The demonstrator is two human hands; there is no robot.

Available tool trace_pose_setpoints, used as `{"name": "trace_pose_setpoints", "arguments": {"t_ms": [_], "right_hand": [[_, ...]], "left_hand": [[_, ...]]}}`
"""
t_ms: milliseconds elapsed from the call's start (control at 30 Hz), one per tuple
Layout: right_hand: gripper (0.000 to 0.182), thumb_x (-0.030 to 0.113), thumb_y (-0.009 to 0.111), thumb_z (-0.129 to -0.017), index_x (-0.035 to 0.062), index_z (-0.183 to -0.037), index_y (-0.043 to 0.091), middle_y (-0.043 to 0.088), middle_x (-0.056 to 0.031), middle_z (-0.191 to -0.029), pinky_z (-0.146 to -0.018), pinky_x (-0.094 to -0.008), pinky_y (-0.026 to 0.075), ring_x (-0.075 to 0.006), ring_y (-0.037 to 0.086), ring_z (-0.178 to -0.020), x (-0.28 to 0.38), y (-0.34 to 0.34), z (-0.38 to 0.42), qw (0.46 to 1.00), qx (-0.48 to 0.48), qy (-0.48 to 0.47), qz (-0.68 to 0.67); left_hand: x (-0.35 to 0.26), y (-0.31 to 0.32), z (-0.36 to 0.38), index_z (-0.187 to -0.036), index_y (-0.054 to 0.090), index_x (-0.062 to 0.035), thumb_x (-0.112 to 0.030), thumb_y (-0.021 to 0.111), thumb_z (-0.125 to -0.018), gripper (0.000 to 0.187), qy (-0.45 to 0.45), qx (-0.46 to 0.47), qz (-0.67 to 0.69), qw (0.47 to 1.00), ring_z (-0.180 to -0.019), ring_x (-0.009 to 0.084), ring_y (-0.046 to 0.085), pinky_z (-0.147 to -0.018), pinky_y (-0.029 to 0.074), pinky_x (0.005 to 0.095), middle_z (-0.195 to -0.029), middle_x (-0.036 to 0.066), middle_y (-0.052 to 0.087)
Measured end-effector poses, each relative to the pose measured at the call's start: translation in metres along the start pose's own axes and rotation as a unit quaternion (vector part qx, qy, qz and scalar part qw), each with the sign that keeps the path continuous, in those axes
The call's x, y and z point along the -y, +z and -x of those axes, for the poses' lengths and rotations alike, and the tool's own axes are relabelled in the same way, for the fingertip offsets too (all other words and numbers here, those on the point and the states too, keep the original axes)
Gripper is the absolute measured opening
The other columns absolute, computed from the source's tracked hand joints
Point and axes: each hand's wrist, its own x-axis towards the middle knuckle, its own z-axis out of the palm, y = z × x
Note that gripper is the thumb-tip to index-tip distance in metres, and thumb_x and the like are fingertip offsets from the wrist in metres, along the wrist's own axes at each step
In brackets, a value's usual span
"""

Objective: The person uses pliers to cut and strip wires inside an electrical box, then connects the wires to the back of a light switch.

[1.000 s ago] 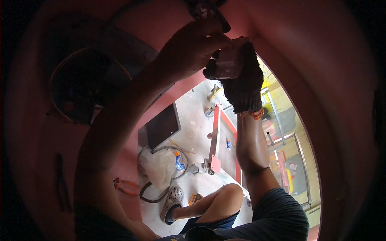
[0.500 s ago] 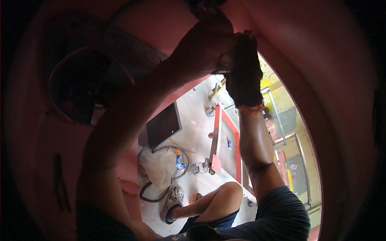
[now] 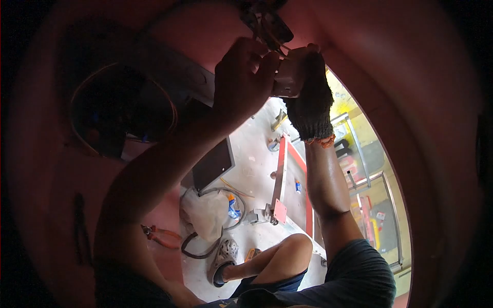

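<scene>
My left hand (image 3: 246,77) is bare and raised near the top centre, its fingers bent against the left side of a small pale box-like part (image 3: 288,79). A dark knitted glove with an orange cuff covers my right hand (image 3: 312,97), which is closed round the right side of that part. Thin wires (image 3: 277,43) run from the part up to a dark connector block (image 3: 275,25) just above my hands. What the left fingertips pinch is too dark to make out.
Red-handled pliers (image 3: 165,237) lie on the reddish surface at lower left, near a dark opening (image 3: 123,110) with a looped wire. Below are a plastic bag (image 3: 205,213), a black panel (image 3: 213,164), a wheeled red-and-white frame (image 3: 280,179) and metal racks (image 3: 382,205).
My left hand has moved down and left from the connector block, uncovering the wires and more of the pale part. The pliers show more fully. My right hand has shifted slightly.
</scene>
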Motion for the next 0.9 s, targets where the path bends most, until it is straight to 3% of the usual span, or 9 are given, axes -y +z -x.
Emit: {"name": "trace_pose_setpoints", "arguments": {"t_ms": [133,233,300,367,567,633,800,867,900], "right_hand": [[0.056,0.014,0.076,-0.073,-0.0023,-0.122,0.055,0.056,-0.0210,-0.117,-0.103,-0.0431,0.042,-0.0402,0.050,-0.121,0.008,0.002,0.001,0.998,-0.054,-0.026,-0.025],[0.059,0.012,0.070,-0.081,-0.0030,-0.132,0.045,0.048,-0.0238,-0.129,-0.106,-0.0428,0.041,-0.0401,0.046,-0.127,0.021,-0.010,-0.012,0.990,0.038,0.092,-0.097],[0.065,0.010,0.065,-0.089,-0.0039,-0.145,0.034,0.040,-0.0272,-0.146,-0.110,-0.0430,0.039,-0.0405,0.042,-0.135,0.019,-0.007,-0.012,0.971,0.116,0.172,-0.123],[0.053,0.011,0.055,-0.096,-0.0039,-0.143,0.036,0.043,-0.0261,-0.143,-0.109,-0.0425,0.039,-0.0394,0.044,-0.132,0.012,0.009,-0.005,0.824,-0.039,0.261,-0.502],[0.046,0.026,0.045,-0.103,0.0096,-0.143,0.027,0.060,-0.0124,-0.097,-0.058,-0.0339,0.059,-0.0215,0.068,-0.076,0.011,0.011,-0.004,0.897,-0.041,0.226,-0.378],[0.047,0.025,0.044,-0.103,0.0098,-0.143,0.025,0.060,-0.0126,-0.097,-0.057,-0.0339,0.058,-0.0214,0.068,-0.075,0.023,0.002,-0.011,0.896,-0.047,0.248,-0.364],[0.050,0.022,0.044,-0.103,0.0117,-0.146,0.021,0.060,-0.0140,-0.098,-0.055,-0.0335,0.057,-0.0221,0.068,-0.074,0.021,0.016,-0.011,0.986,-0.110,0.112,-0.062],[0.051,0.022,0.045,-0.103,0.0110,-0.146,0.022,0.059,-0.0164,-0.104,-0.056,-0.0337,0.057,-0.0228,0.067,-0.075,0.036,-0.001,-0.023,0.840,-0.042,0.342,-0.419],[0.052,0.023,0.046,-0.103,0.0118,-0.147,0.021,0.058,-0.0180,-0.109,-0.057,-0.0349,0.058,-0.0232,0.067,-0.076,0.022,0.004,-0.021,0.805,-0.036,0.355,-0.474]], "left_hand": [[-0.024,-0.019,-0.018,-0.098,0.065,-0.0035,-0.029,0.068,-0.089,0.027,-0.405,0.167,0.319,0.841,-0.060,0.0056,0.048,-0.056,0.037,0.0224,-0.075,-0.001,0.060],[0.002,-0.018,-0.018,-0.093,0.064,-0.0062,-0.030,0.070,-0.086,0.025,-0.444,0.235,0.386,0.774,-0.055,0.0029,0.041,-0.053,0.032,0.0208,-0.073,-0.003,0.057],[0.009,-0.014,-0.016,-0.094,0.066,-0.0028,-0.024,0.069,-0.085,0.023,-0.448,0.235,0.406,0.761,-0.062,0.0073,0.051,-0.057,0.040,0.0237,-0.072,0.000,0.058],[0.002,-0.012,-0.016,-0.095,0.067,0.0006,-0.019,0.068,-0.084,0.022,-0.454,0.237,0.428,0.745,-0.070,0.0116,0.062,-0.062,0.048,0.0266,-0.071,0.003,0.060],[-0.011,0.004,-0.006,-0.092,0.069,-0.0008,-0.009,0.063,-0.084,0.013,-0.405,0.131,0.388,0.818,-0.070,0.0122,0.063,-0.061,0.049,0.0272,-0.076,0.004,0.063],[-0.010,0.004,-0.004,-0.091,0.070,0.0009,-0.005,0.061,-0.084,0.012,-0.214,0.166,0.318,0.909,-0.074,0.0128,0.065,-0.063,0.051,0.0281,-0.079,0.007,0.066],[-0.016,0.006,-0.005,-0.092,0.071,-0.0005,-0.006,0.063,-0.084,0.013,-0.353,0.137,0.355,0.855,-0.074,0.0128,0.067,-0.062,0.052,0.0276,-0.082,0.010,0.068],[-0.010,0.005,-0.004,-0.093,0.071,-0.0015,-0.008,0.064,-0.084,0.013,-0.367,0.114,0.375,0.843,-0.072,0.0128,0.067,-0.062,0.052,0.0278,-0.083,0.010,0.068],[-0.003,0.000,-0.004,-0.094,0.072,-0.0025,-0.008,0.064,-0.084,0.013,-0.235,0.172,0.276,0.916,-0.072,0.0139,0.067,-0.062,0.052,0.0285,-0.084,0.010,0.069]]}}
